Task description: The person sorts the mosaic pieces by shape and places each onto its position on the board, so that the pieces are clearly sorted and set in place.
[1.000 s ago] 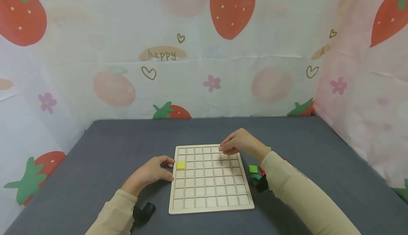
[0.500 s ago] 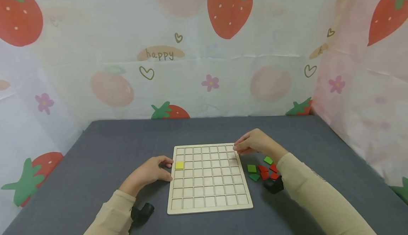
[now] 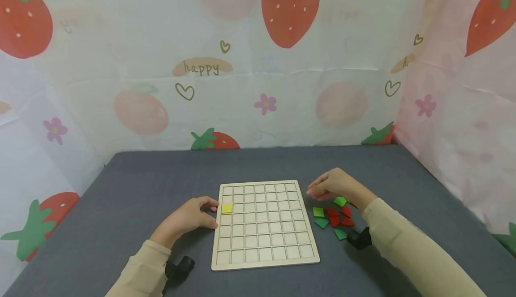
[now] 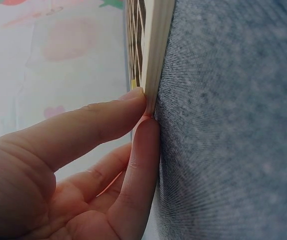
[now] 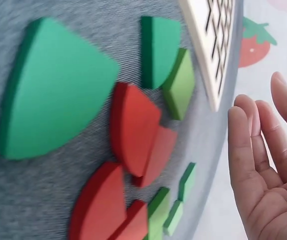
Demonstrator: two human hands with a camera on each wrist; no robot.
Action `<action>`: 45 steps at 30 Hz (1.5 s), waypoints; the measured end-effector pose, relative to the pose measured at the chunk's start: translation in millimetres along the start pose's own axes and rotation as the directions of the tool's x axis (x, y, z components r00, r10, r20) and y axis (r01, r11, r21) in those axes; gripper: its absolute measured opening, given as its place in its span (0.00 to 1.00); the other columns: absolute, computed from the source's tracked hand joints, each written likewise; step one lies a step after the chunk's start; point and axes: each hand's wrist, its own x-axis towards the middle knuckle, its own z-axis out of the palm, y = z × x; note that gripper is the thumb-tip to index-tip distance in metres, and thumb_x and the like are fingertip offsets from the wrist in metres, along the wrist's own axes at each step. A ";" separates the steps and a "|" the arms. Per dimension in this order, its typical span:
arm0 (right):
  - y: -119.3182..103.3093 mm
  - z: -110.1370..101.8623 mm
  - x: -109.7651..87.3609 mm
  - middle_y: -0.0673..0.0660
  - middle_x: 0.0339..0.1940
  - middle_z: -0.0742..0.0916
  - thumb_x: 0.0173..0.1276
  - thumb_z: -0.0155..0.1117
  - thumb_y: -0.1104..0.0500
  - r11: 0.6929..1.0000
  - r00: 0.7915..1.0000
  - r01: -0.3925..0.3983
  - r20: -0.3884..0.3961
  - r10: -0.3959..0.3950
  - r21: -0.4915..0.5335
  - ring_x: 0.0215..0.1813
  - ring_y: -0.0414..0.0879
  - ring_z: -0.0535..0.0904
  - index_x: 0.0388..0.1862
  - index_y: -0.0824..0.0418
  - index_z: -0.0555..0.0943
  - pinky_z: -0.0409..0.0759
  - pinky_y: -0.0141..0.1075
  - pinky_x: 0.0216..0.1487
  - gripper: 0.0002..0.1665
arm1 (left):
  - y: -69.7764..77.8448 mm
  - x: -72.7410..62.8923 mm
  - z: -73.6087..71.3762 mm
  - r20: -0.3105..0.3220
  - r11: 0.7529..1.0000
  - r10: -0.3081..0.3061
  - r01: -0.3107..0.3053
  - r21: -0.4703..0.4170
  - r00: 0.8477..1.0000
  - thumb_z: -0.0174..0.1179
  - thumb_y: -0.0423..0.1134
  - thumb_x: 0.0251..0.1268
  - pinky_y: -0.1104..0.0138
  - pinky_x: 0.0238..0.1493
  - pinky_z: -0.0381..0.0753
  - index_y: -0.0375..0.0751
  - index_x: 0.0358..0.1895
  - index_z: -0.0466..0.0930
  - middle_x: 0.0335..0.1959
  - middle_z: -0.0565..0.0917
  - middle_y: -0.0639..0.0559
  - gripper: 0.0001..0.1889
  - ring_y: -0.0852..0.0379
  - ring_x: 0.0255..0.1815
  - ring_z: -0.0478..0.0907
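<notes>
A wooden grid board (image 3: 264,267) lies flat on the dark grey cloth, with one yellow square tile (image 3: 226,208) in a cell by its left side. My left hand (image 3: 189,217) touches the board's left side; in the left wrist view its thumb and a fingertip press against the board's edge (image 4: 158,45). Past the board's right side, my right hand (image 3: 336,186) hovers over the cloth near the loose pieces. The right wrist view shows its fingers (image 5: 241,150) loosely extended, thumb apart, nothing held. Nearby lie a light green square (image 3: 318,212) and several red quarter-round pieces (image 5: 136,130).
Dark green quarter-round pieces (image 5: 58,90) and another light green piece (image 3: 340,201) lie among the red ones right of the board. Black wrist cameras (image 3: 179,268) sit under both sleeves. Strawberry-print curtains (image 3: 258,109) stand behind the table and at both sides.
My right hand has moved right from over the board's upper right corner to beside the board, uncovering the red and green pieces. The left hand stays at the board's edge.
</notes>
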 end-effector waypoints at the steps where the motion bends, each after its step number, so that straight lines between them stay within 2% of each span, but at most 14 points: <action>1: 1.7 0.0 -0.5 0.57 0.43 0.91 0.62 0.73 0.56 1.000 1.000 -0.003 -0.002 0.003 -0.011 0.43 0.48 0.87 0.47 0.64 0.88 0.84 0.42 0.51 0.17 | 0.0 -0.1 -0.2 0.007 1.000 0.006 -0.006 -0.003 1.000 0.71 0.25 0.51 0.63 0.40 0.79 0.26 0.61 0.74 0.50 0.77 0.39 0.30 0.56 0.39 0.82; 7: 12.1 0.5 -2.9 0.56 0.44 0.90 0.62 0.74 0.56 0.999 1.000 -0.011 0.004 0.011 -0.042 0.43 0.46 0.86 0.48 0.65 0.87 0.84 0.41 0.51 0.19 | -1.2 -1.0 1.3 0.032 1.000 0.018 -0.017 -0.019 0.999 0.70 0.25 0.52 0.62 0.41 0.79 0.26 0.62 0.73 0.50 0.76 0.38 0.30 0.55 0.39 0.82; 14: 18.6 0.1 -0.6 0.56 0.40 0.91 0.61 0.74 0.58 0.998 1.000 -0.027 0.000 0.027 -0.052 0.42 0.45 0.87 0.48 0.66 0.87 0.85 0.40 0.48 0.19 | -1.5 -2.7 4.1 0.019 0.999 0.011 -0.010 -0.033 1.000 0.70 0.24 0.51 0.62 0.41 0.79 0.26 0.61 0.74 0.49 0.77 0.39 0.30 0.55 0.38 0.82; 18: 21.1 -0.4 0.5 0.62 0.52 0.88 0.60 0.75 0.58 0.997 1.000 -0.029 0.007 0.029 -0.065 0.43 0.45 0.86 0.47 0.66 0.88 0.85 0.39 0.47 0.18 | -0.5 -2.4 4.4 0.015 0.999 0.014 -0.013 -0.032 1.000 0.70 0.24 0.51 0.63 0.40 0.79 0.26 0.60 0.74 0.48 0.77 0.39 0.29 0.56 0.36 0.82; 21: 22.9 -0.5 1.0 0.65 0.56 0.86 0.57 0.77 0.59 0.997 0.999 -0.032 0.005 0.033 -0.065 0.42 0.44 0.86 0.46 0.66 0.88 0.85 0.39 0.46 0.18 | 0.8 -2.4 4.2 0.006 1.000 0.009 -0.009 -0.021 1.000 0.70 0.24 0.51 0.63 0.40 0.79 0.26 0.60 0.74 0.48 0.77 0.40 0.29 0.56 0.35 0.80; 27: 26.0 1.1 -0.2 0.58 0.46 0.89 0.56 0.78 0.59 0.994 0.999 -0.030 0.017 0.032 -0.105 0.39 0.42 0.86 0.43 0.65 0.89 0.85 0.39 0.45 0.17 | 1.5 -3.5 3.8 -0.003 1.000 0.006 -0.006 -0.015 1.000 0.70 0.24 0.51 0.63 0.40 0.78 0.27 0.59 0.75 0.48 0.77 0.41 0.28 0.57 0.35 0.79; 38: 30.0 -0.4 -4.7 0.54 0.41 0.91 0.56 0.77 0.59 0.985 0.998 0.015 0.058 -0.005 -0.174 0.38 0.42 0.86 0.43 0.64 0.89 0.84 0.39 0.47 0.16 | -0.2 -3.0 2.9 -0.011 1.000 0.008 -0.008 -0.010 1.000 0.70 0.25 0.50 0.63 0.40 0.78 0.27 0.59 0.75 0.48 0.77 0.41 0.29 0.57 0.35 0.79; 45: 29.2 -1.5 -6.4 0.57 0.37 0.91 0.56 0.76 0.64 0.985 0.996 0.039 0.088 -0.024 -0.167 0.37 0.44 0.87 0.43 0.68 0.88 0.85 0.40 0.46 0.16 | 2.3 -3.1 -0.1 -0.008 1.000 0.014 -0.014 -0.004 1.000 0.70 0.25 0.51 0.63 0.40 0.79 0.26 0.60 0.75 0.48 0.77 0.40 0.29 0.56 0.36 0.80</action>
